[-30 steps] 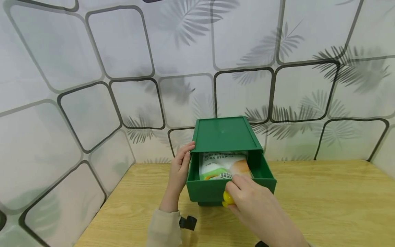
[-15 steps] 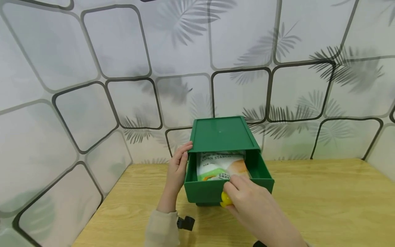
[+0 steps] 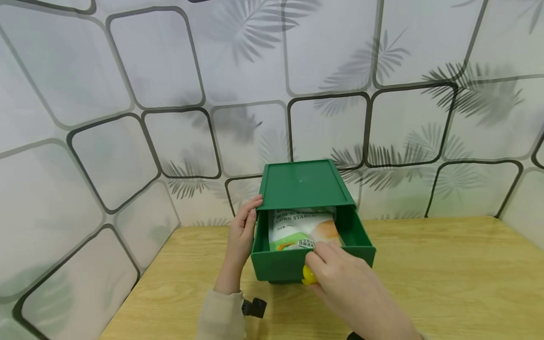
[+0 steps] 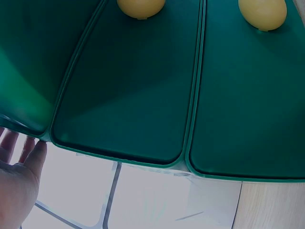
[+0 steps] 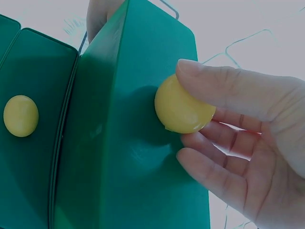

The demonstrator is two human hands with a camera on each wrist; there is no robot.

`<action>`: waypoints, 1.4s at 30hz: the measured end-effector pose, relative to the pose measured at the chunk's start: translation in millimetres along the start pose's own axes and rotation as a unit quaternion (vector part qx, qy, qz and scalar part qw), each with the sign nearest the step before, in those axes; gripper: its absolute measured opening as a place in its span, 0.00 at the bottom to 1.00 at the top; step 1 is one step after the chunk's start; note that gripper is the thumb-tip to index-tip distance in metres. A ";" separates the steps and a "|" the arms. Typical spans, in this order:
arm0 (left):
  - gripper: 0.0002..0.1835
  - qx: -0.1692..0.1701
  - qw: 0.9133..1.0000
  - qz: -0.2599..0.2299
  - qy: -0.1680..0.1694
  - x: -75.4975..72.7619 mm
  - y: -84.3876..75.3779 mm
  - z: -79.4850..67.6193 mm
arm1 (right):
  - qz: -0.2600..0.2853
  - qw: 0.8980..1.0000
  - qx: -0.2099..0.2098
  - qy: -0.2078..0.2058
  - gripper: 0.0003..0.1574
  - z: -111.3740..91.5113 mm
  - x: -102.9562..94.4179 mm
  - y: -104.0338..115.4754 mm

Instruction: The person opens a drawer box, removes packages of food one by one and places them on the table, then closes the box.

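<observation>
A green drawer unit (image 3: 303, 185) stands on the table with its top drawer (image 3: 274, 267) pulled out. Inside the drawer lies a white bag (image 3: 293, 232) printed "CORN STARCH". My right hand (image 3: 344, 276) pinches the round yellow knob (image 3: 308, 275) on the drawer front; the right wrist view shows the thumb on top of the knob (image 5: 183, 109) and fingers beneath. My left hand (image 3: 240, 236) rests its fingers against the unit's left side, near the top front corner. In the left wrist view that hand (image 4: 19, 183) touches the green edge with extended fingers.
Lower drawers stay closed, with yellow knobs such as one knob (image 4: 141, 6) and another knob (image 4: 264, 13). The wooden table (image 3: 433, 274) extends on both sides of the unit. A patterned wall covering (image 3: 255, 132) rises behind.
The whole scene has shifted slightly left in the head view. Both hands keep their places on the unit and the knob; the drawer's position looks nearly the same.
</observation>
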State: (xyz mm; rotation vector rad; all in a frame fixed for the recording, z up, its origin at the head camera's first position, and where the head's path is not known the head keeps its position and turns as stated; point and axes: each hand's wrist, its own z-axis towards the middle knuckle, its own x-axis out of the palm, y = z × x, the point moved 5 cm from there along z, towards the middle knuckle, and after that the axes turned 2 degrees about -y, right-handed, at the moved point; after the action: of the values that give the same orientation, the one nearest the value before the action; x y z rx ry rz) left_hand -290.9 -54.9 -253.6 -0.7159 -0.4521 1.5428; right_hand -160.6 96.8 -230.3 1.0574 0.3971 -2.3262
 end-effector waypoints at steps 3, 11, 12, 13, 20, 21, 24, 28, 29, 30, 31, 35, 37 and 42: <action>0.15 -0.007 1.000 0.003 0.001 -0.1 1.1 0.1 | -0.002 1.000 -0.002 0.002 0.22 -0.1 -0.3 0.5; 0.15 -0.001 1.000 0.002 -0.001 -0.1 -0.6 0.1 | -0.004 1.000 -0.006 -0.005 0.22 -0.7 -1.1 2.1; 0.15 0.000 1.000 0.002 -0.001 -0.2 -1.0 0.0 | -0.003 1.000 -0.008 -0.006 0.22 -0.9 -1.2 2.4; 0.15 0.002 1.000 0.002 -0.002 -0.1 -1.4 -0.1 | -0.004 1.000 -0.009 -0.007 0.22 -1.1 -1.5 2.6; 0.15 0.013 1.000 -0.002 -0.004 -0.2 -2.8 -0.4 | -0.002 1.000 -0.013 -0.001 0.22 -2.4 -2.1 3.1; 0.15 0.015 1.000 -0.002 -0.004 -0.2 -2.9 -0.4 | -0.002 1.000 -0.012 0.002 0.22 -2.5 -2.1 3.1; 0.15 0.016 1.000 -0.001 -0.006 -0.1 -2.6 -0.2 | -0.001 1.000 -0.012 0.015 0.22 -2.8 -2.2 3.5; 0.15 0.013 1.000 0.001 -0.007 0.1 -2.1 0.0 | 0.002 1.000 -0.013 0.026 0.22 -3.1 -2.9 4.2; 0.15 0.012 1.000 0.001 -0.007 0.0 -2.1 -0.2 | 0.003 1.000 -0.014 0.026 0.22 -3.1 -3.0 4.4; 0.15 0.011 1.000 0.002 -0.007 -0.1 -2.1 -0.3 | 0.001 1.000 -0.014 0.025 0.22 -3.3 -3.3 4.6; 0.15 0.010 1.000 0.001 -0.007 0.0 -2.2 -0.3 | 0.001 1.000 -0.015 0.023 0.22 -3.2 -3.3 4.6; 0.15 0.012 1.000 0.000 -0.007 -0.4 -2.8 -0.7 | 0.001 1.000 -0.017 0.023 0.22 -3.4 -3.1 5.1; 0.15 0.013 1.000 0.000 -0.007 -0.4 -2.9 -0.6 | 0.001 1.000 -0.017 0.022 0.22 -3.4 -3.1 5.3; 0.15 0.009 1.000 0.000 -0.005 0.2 -2.1 -0.3 | -0.004 1.000 -0.020 0.015 0.21 -3.4 -4.1 5.6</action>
State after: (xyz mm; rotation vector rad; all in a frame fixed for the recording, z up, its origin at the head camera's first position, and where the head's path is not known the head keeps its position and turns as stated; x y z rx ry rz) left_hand -289.2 -54.5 -252.4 -0.6947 -0.4457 1.5485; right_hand -153.1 95.3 -229.6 1.0747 0.4582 -2.3019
